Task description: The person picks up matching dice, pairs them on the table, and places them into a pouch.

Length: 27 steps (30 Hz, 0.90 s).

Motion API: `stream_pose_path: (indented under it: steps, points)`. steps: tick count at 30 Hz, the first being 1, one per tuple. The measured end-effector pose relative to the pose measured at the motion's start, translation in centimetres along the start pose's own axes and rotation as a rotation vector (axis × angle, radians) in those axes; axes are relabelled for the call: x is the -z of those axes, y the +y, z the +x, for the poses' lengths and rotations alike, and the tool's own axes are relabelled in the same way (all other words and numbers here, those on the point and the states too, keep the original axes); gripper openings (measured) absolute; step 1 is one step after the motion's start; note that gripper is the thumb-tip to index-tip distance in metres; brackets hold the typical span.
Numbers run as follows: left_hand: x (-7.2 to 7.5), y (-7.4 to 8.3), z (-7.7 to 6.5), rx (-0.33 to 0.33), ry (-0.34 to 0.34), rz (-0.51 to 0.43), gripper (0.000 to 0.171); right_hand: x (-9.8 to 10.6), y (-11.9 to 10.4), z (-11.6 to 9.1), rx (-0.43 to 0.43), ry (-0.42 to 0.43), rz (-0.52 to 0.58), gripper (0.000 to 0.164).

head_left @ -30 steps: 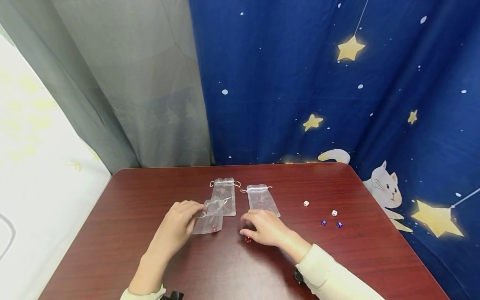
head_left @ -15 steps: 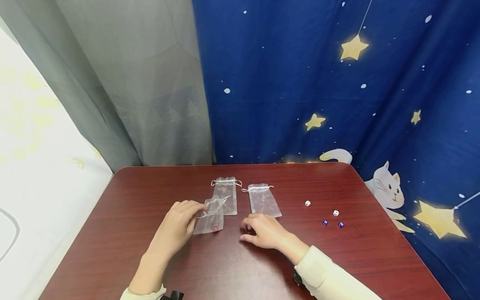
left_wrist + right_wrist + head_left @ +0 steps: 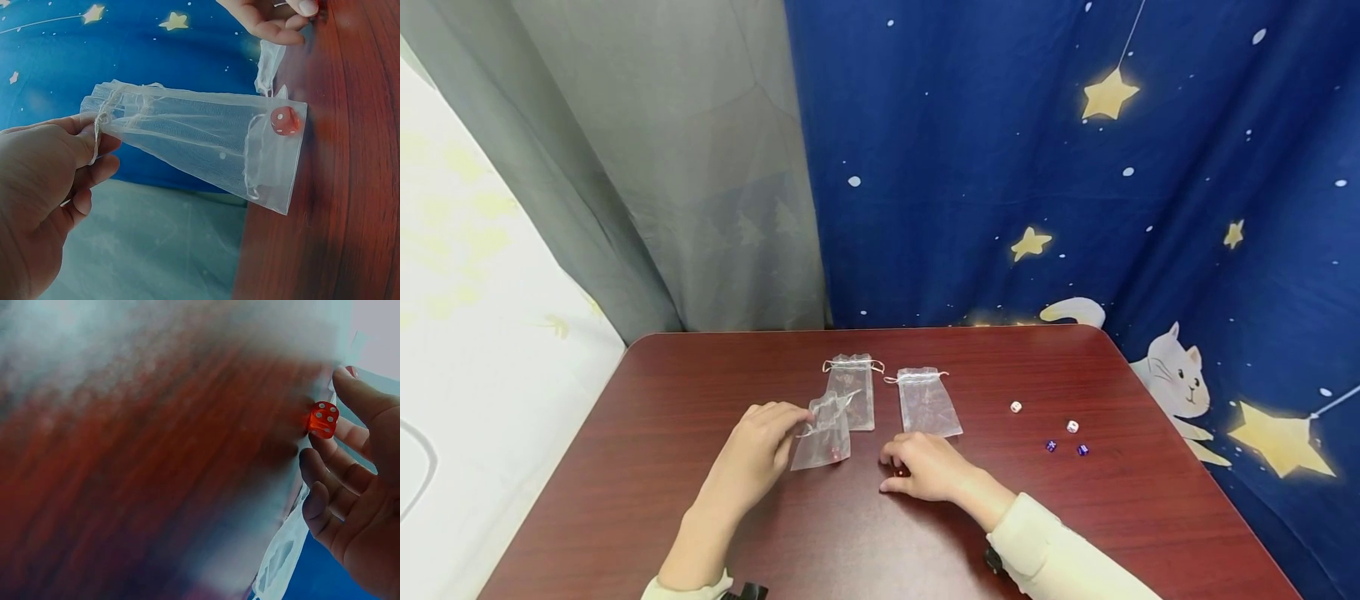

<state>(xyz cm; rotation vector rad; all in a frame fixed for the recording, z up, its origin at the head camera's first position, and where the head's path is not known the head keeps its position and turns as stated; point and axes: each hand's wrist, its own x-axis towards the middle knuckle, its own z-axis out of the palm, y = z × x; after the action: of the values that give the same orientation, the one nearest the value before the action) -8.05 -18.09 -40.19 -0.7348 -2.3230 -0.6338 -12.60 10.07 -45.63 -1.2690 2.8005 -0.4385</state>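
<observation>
My left hand (image 3: 758, 446) pinches the gathered, corded top of a sheer white drawstring pouch (image 3: 187, 128) between thumb and fingers. A red die (image 3: 285, 121) with white dots lies in the pouch's bottom corner. Low at the tabletop, my right hand (image 3: 928, 468) has its fingers bent and the thumb apart from them. A second red die (image 3: 324, 420) sits in that gap, right at the fingers; the thumb tip stands off from it. From the head this die shows only as a small red spot.
Two more sheer drawstring pouches lie flat on the dark red wooden table (image 3: 700, 375): one pouch (image 3: 853, 379) behind the held one, another pouch (image 3: 927, 404) just beyond my right hand. To the right are two white dice (image 3: 1016, 407) and two blue dice (image 3: 1051, 446).
My right hand has shifted slightly toward me, and the red die now shows between thumb and fingers. The held pouch has swung a little to the right; the left hand stays put.
</observation>
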Motion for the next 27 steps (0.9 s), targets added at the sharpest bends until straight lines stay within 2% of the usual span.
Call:
stream_pose_path:
  steps: [21,27]
  points:
    - [-0.3,0.2,-0.1,-0.006,-0.007,0.006,0.025,0.3,0.1,-1.0,0.044,0.013,-0.105,0.019]
    - [-0.3,0.4,0.1,-0.013,-0.003,0.009,0.023,1.3,-0.1,-0.8,0.045,0.053,-0.071,0.015]
